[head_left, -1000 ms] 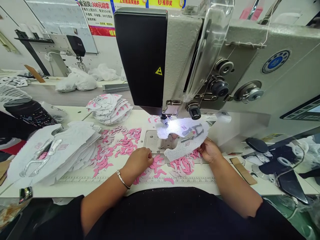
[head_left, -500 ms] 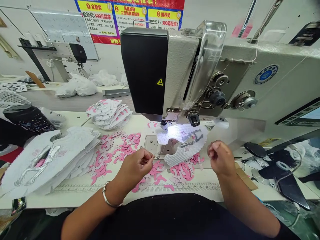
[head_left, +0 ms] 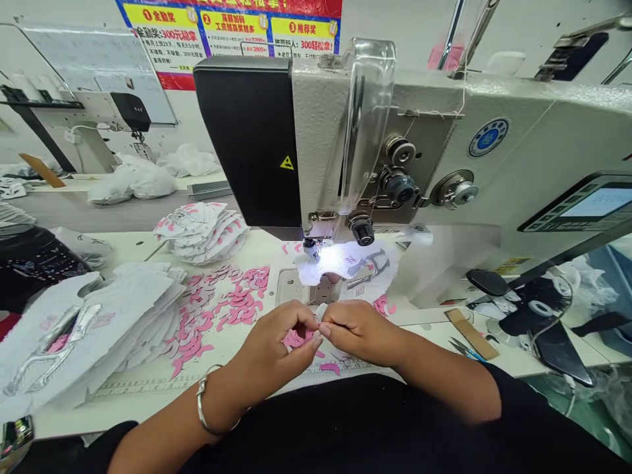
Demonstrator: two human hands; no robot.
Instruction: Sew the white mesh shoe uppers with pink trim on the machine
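Smooth pale tabletop (head_left: 132, 246) bears curved pink pieces (head_left: 241, 305).

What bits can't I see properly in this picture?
All in the head view:
- Anything pinched between the left hand and right hand: too small, fingers cover it.
- The white piece's near end: behind the hands.
- The sewing machine's needle tip: bright glare.
- Writing on the screen: blurred.
- The poster's top: cut off by the top edge.
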